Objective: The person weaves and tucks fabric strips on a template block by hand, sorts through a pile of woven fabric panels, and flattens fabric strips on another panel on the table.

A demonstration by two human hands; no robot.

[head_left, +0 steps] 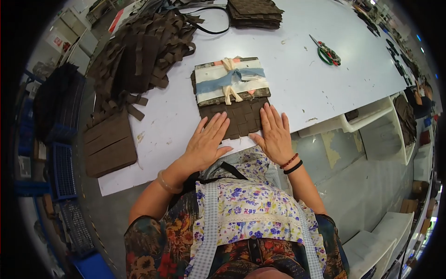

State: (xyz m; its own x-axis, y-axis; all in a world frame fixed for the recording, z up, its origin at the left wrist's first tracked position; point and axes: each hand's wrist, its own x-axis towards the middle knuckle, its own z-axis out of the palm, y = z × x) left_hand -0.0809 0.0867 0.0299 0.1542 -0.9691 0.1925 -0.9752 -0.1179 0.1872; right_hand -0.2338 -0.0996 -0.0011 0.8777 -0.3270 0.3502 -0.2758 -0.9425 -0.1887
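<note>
A woven panel of dark brown strips (240, 122) lies at the front edge of the white table. My left hand (209, 140) rests flat on its left side, fingers stretched out. On its right side lies my right hand (275, 132), also flat, with the thumb apart from the fingers. Just beyond my fingertips, a flat block wrapped in white, blue and camouflage cloth (232, 80) covers the far part of the panel. Cream and blue strips are tied across the block's top.
Loose brown strips (153, 51) are heaped at the left, near a slit brown piece (111, 145). Woven panels (255, 13) are stacked at the back. Scissors (326, 54) lie at the right. White bins (376, 122) stand beside the table; a person (420, 100) is at far right.
</note>
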